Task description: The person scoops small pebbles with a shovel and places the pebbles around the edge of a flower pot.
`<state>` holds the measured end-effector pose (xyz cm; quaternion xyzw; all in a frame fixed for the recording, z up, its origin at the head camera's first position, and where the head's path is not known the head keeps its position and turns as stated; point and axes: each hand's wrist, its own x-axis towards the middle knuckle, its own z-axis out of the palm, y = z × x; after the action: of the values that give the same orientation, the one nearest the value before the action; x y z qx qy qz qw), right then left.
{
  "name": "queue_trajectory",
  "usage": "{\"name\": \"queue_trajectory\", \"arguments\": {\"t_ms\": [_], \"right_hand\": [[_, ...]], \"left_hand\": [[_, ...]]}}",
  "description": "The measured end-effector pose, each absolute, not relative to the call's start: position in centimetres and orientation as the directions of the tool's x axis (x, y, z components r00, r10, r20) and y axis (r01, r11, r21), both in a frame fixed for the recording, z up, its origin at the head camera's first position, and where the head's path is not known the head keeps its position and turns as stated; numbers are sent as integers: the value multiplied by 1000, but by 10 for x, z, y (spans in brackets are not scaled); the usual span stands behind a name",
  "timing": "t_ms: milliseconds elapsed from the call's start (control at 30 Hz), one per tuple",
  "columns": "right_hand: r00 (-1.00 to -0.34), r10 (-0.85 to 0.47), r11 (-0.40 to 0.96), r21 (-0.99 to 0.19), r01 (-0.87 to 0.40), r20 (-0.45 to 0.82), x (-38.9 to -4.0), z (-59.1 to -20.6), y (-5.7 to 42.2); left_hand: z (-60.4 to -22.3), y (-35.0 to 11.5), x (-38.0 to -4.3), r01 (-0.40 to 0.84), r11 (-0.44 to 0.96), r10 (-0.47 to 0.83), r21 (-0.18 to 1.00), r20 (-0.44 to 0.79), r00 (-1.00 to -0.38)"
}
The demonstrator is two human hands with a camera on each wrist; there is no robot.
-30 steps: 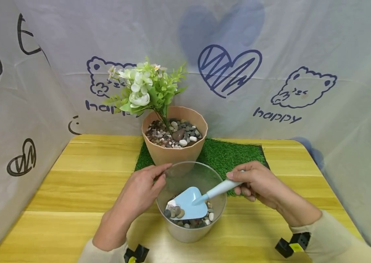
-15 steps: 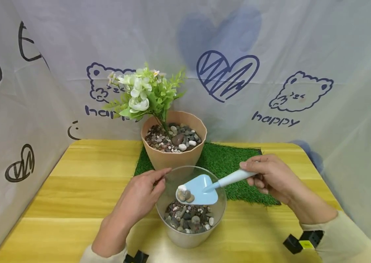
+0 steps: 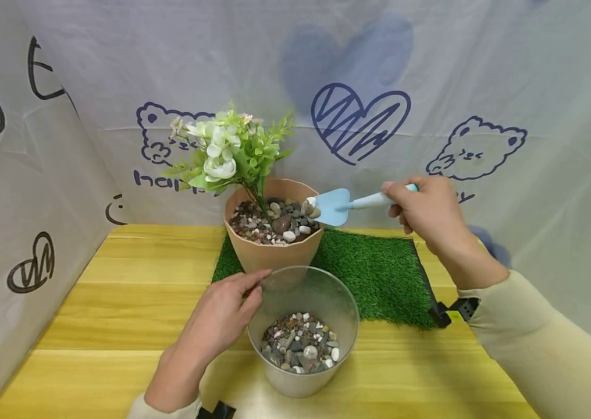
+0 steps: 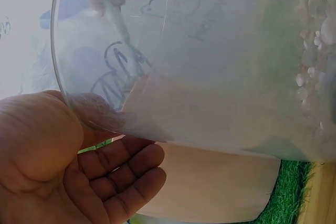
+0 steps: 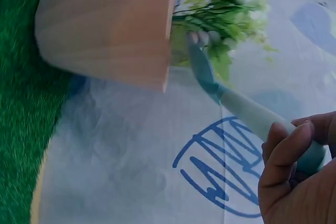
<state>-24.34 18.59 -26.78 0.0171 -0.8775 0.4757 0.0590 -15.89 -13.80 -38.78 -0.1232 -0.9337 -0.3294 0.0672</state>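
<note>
My right hand (image 3: 426,210) grips the pale handle of a light blue trowel (image 3: 333,206). A few pebbles (image 3: 311,207) lie on the trowel's blade, which is above the right rim of a peach flowerpot (image 3: 274,251). White artificial flowers (image 3: 222,148) with green leaves stand in the pot among stones. With my left hand (image 3: 226,311) I pinch the rim of a clear plastic bucket (image 3: 345,302) at its left side. Mixed pebbles (image 3: 301,343) cover the bucket's bottom. In the right wrist view the trowel (image 5: 202,69) is apart from the pot wall.
A green turf mat (image 3: 379,273) lies under the flowerpot and stretches right. The wooden table (image 3: 133,314) carries everything. A white printed curtain (image 3: 463,75) hangs close behind the pot and on both sides.
My right hand has lifted the trowel with its pebbles out of the bucket and carried it up and forward to the flowerpot's rim. My left hand stays on the bucket.
</note>
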Motion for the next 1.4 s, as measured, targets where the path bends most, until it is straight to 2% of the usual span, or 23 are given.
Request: {"name": "queue_trajectory", "arguments": {"t_ms": [200,367,433,500,733,900,1000,1133,1300,1400], "right_hand": [[-963,6,725,-664,-182,271,-242,-273,167],[-919,-40,823,-509,-253,393,-239,-274,159],[-906,-56,832,-482,-274,419,-237,-275,158],[-897,-58,825,-485,-291,439,-233,-275,160],[-893,-12,719,-617,-321,451,-196,-265,176],[-881,-140,682,-600,-417,453,-167,-268,180],[-832,-283,684,-509,-524,477,-159,-280,175],[-781,-469,710,-349,-611,412,-158,-304,162],[-758,-565,744,-196,-639,326,-164,-332,147],[-741,-597,739,-147,-657,307,-168,-341,140]], "left_hand": [[-390,-139,-159,268,758,182,595,201,-963],[-389,-139,-160,268,754,182,600,202,-962],[-389,-139,-160,271,753,185,599,203,-962],[-390,-138,-160,276,753,191,597,204,-960],[-388,-138,-162,295,738,207,607,212,-955],[-387,-140,-161,279,734,203,620,192,-960],[-387,-140,-160,280,735,203,618,193,-960],[-386,-140,-160,284,740,204,609,199,-959],[-387,-139,-161,287,742,210,605,196,-958],[-386,-139,-161,288,744,213,603,195,-957]]}}
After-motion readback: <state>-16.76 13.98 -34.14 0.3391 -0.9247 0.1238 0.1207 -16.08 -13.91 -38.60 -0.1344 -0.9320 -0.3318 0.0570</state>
